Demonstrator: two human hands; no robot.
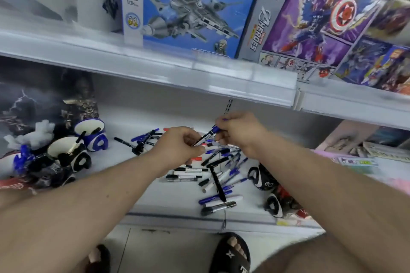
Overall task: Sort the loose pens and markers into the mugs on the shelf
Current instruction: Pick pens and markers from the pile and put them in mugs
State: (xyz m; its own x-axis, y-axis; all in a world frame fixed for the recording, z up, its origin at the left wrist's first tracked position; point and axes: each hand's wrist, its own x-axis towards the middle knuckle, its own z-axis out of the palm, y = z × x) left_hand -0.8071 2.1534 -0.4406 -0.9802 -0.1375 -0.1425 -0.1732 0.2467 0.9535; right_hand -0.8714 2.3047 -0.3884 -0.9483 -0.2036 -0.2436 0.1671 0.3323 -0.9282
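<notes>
- Nearest, two feet in black sandals [230, 255] stand on the floor below the shelf [168, 197].
- Loose pens and markers [213, 175] lie scattered across the middle of the shelf.
- Above that pile, the left hand [177, 146] and right hand [239, 131] each pinch one end of a blue-capped marker [205, 136].
- Far left, a blue mug [92, 134] and a black mug [68, 154] each hold pens.
- Beyond, toy boxes [190, 9] stand on the upper shelf.

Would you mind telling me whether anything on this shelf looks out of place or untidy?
Yes: loose pens and markers lie strewn at all angles across the white shelf instead of standing in mugs. Only the blue mug and black mug at left hold any. Both hands, left hand and right hand, hold one marker.
</notes>
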